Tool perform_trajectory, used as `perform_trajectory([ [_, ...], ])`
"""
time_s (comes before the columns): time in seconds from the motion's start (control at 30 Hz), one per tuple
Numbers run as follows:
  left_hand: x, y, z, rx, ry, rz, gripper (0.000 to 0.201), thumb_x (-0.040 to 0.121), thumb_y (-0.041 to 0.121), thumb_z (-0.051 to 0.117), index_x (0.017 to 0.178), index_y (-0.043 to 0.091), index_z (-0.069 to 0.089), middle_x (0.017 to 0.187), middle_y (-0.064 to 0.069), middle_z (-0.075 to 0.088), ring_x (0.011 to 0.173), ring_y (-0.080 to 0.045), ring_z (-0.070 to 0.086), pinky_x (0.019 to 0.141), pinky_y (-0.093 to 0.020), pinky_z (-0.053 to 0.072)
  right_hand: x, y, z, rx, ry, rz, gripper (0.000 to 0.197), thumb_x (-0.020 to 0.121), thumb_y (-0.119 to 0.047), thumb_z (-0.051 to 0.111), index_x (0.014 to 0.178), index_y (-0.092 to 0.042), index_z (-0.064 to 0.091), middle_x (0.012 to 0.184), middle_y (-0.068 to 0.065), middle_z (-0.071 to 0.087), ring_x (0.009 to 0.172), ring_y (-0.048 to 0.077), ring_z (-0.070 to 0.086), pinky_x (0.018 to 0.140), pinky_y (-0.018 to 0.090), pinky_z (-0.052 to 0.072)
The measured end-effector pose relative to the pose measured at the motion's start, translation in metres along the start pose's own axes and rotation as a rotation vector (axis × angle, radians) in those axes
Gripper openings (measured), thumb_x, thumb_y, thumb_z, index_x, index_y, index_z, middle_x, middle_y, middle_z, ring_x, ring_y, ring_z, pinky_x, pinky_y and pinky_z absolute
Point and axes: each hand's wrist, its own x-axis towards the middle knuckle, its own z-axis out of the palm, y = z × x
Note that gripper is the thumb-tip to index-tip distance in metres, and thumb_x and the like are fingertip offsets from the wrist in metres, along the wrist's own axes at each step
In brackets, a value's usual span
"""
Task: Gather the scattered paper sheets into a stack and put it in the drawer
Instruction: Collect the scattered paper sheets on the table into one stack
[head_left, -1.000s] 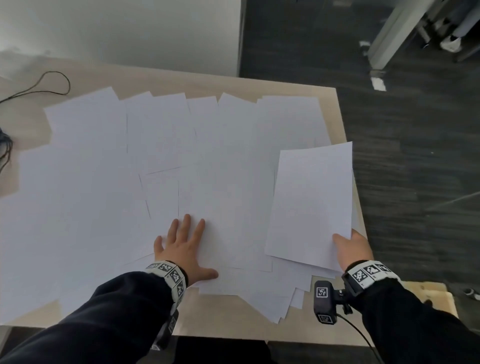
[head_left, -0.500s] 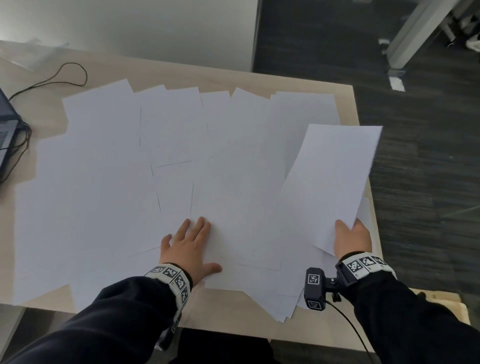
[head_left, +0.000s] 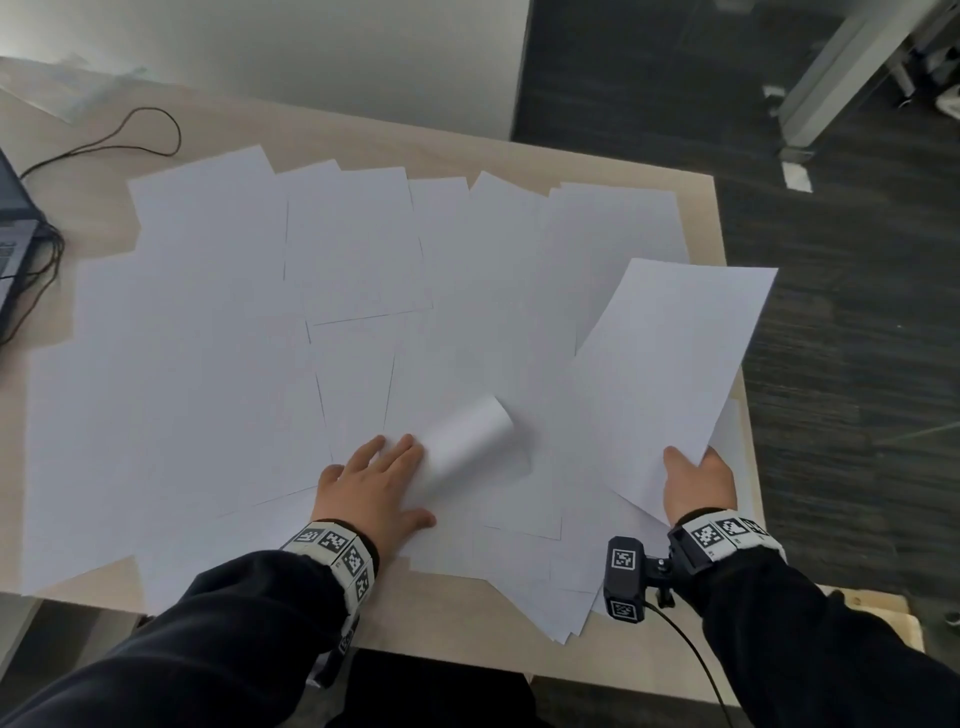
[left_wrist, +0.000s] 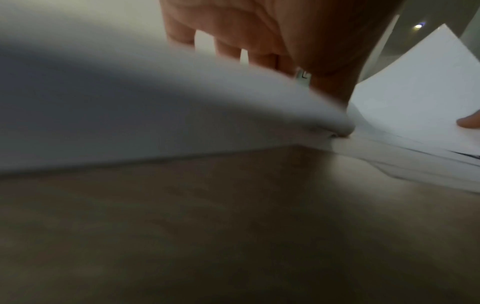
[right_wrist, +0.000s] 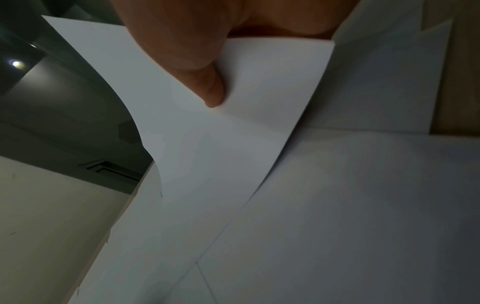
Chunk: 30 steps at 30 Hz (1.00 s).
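Many white paper sheets (head_left: 234, 364) lie overlapping across the pale wooden table (head_left: 467, 150). My left hand (head_left: 395, 467) rests on them near the front edge with fingers (left_wrist: 226, 45) stretched out. A buckled sheet (head_left: 467, 441) rises in a curl over its index side, and bulges close to the camera in the left wrist view (left_wrist: 155, 102). My right hand (head_left: 691, 462) pinches the near corner of a lifted sheet (head_left: 675, 374) at the table's right side, with the thumb (right_wrist: 207, 82) on top. The fingers under it are hidden. No drawer is clearly in view.
A black cable (head_left: 130, 135) loops on the table's far left, and a dark laptop (head_left: 15, 228) sits at the left edge. Dark floor lies beyond the table's right edge. A pale wooden piece (head_left: 893, 618) shows below my right forearm.
My right hand has raised its sheet off the pile and swung its far end to the right. A sheet has curled up beside my left hand's fingers, which were flat before.
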Motion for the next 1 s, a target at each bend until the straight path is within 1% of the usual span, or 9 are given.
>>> perform_trajectory([
  [0.1, 0.003, -0.007, -0.001, -0.113, 0.091, -0.021, 0.067, 0.086, 0.062, 0.055, 0.146, 0.041, 0.034, 0.156, 0.024, 0.027, 0.146, -0.008, 0.02, 0.114, -0.04, 0.025, 0.0, 0.002, -0.002, -0.012, -0.045, -0.007, 0.009, 0.094, -0.014, 0.052, 0.095, -0.011, 0.061, 0.091, 0.005, 0.063, 0.084, 0.026, 0.057, 0.078, 0.028, 0.041],
  [0.2, 0.004, -0.015, -0.004, -0.245, 0.176, -0.044, 0.058, 0.084, 0.06, 0.06, 0.135, 0.034, 0.053, 0.145, 0.018, 0.048, 0.137, -0.01, 0.037, 0.112, -0.036, 0.032, -0.006, 0.003, 0.005, -0.067, -0.217, -0.03, 0.011, 0.092, -0.014, 0.057, 0.086, -0.02, 0.062, 0.089, 0.001, 0.067, 0.081, 0.022, 0.061, 0.08, 0.03, 0.048],
  [0.3, 0.002, -0.016, -0.007, -0.302, 0.202, -0.001, 0.076, 0.072, 0.078, 0.043, 0.133, 0.035, 0.058, 0.14, 0.018, 0.053, 0.136, -0.01, 0.041, 0.114, -0.036, 0.032, -0.016, -0.001, 0.018, -0.136, -0.394, -0.058, 0.016, 0.091, -0.008, 0.057, 0.092, -0.023, 0.062, 0.089, -0.005, 0.068, 0.08, 0.015, 0.063, 0.075, 0.028, 0.048],
  [0.53, -0.011, 0.002, -0.011, -0.178, 0.065, 0.133, 0.085, 0.067, 0.085, 0.02, 0.142, 0.051, 0.039, 0.156, 0.025, 0.024, 0.149, -0.008, 0.012, 0.116, -0.039, 0.012, -0.036, -0.014, 0.051, -0.127, -0.562, -0.019, 0.018, 0.089, -0.017, 0.059, 0.104, -0.018, 0.07, 0.098, -0.004, 0.075, 0.095, 0.019, 0.069, 0.091, 0.036, 0.052],
  [0.63, -0.009, 0.006, -0.015, -0.258, 0.02, 0.058, 0.076, 0.077, 0.081, 0.028, 0.144, 0.045, 0.038, 0.153, 0.02, 0.036, 0.143, -0.008, 0.029, 0.115, -0.036, 0.025, -0.042, -0.018, 0.058, -0.092, -0.553, -0.017, 0.019, 0.093, -0.021, 0.056, 0.108, -0.019, 0.068, 0.102, -0.003, 0.073, 0.1, 0.021, 0.067, 0.091, 0.035, 0.05],
  [0.77, -0.002, 0.019, -0.026, -0.523, 0.063, -0.099, 0.062, 0.087, 0.072, 0.041, 0.141, 0.041, 0.045, 0.133, 0.011, 0.06, 0.125, -0.015, 0.053, 0.107, -0.037, 0.041, -0.053, -0.018, 0.06, -0.018, -0.56, 0.037, 0.016, 0.1, -0.022, 0.048, 0.109, -0.019, 0.061, 0.103, -0.001, 0.068, 0.09, 0.012, 0.063, 0.069, 0.022, 0.046],
  [0.83, 0.002, 0.035, -0.036, -0.552, 0.068, -0.136, 0.061, 0.088, 0.072, 0.038, 0.141, 0.043, 0.042, 0.128, 0.008, 0.063, 0.122, -0.021, 0.055, 0.107, -0.04, 0.04, -0.057, -0.016, 0.063, -0.021, -0.574, 0.051, 0.018, 0.101, -0.028, 0.047, 0.112, -0.021, 0.059, 0.108, -0.001, 0.067, 0.093, 0.012, 0.063, 0.075, 0.023, 0.047],
  [0.93, 0.011, 0.06, -0.043, -0.575, 0.002, -0.159, 0.061, 0.092, 0.07, 0.029, 0.147, 0.043, 0.027, 0.137, 0.003, 0.058, 0.125, -0.026, 0.053, 0.109, -0.04, 0.036, -0.063, -0.016, 0.069, -0.068, -0.604, 0.065, 0.035, 0.1, -0.048, 0.037, 0.115, -0.024, 0.057, 0.115, -0.002, 0.067, 0.105, 0.015, 0.062, 0.096, 0.028, 0.044],
  [1.0, 0.017, 0.071, -0.041, -0.68, -0.058, -0.135, 0.063, 0.093, 0.07, 0.024, 0.151, 0.045, 0.016, 0.145, 0.001, 0.052, 0.128, -0.025, 0.052, 0.109, -0.039, 0.037, -0.066, -0.019, 0.073, -0.04, -0.627, 0.135, 0.044, 0.098, -0.059, 0.03, 0.109, -0.028, 0.058, 0.104, -0.002, 0.069, 0.097, 0.017, 0.065, 0.092, 0.034, 0.05],
])
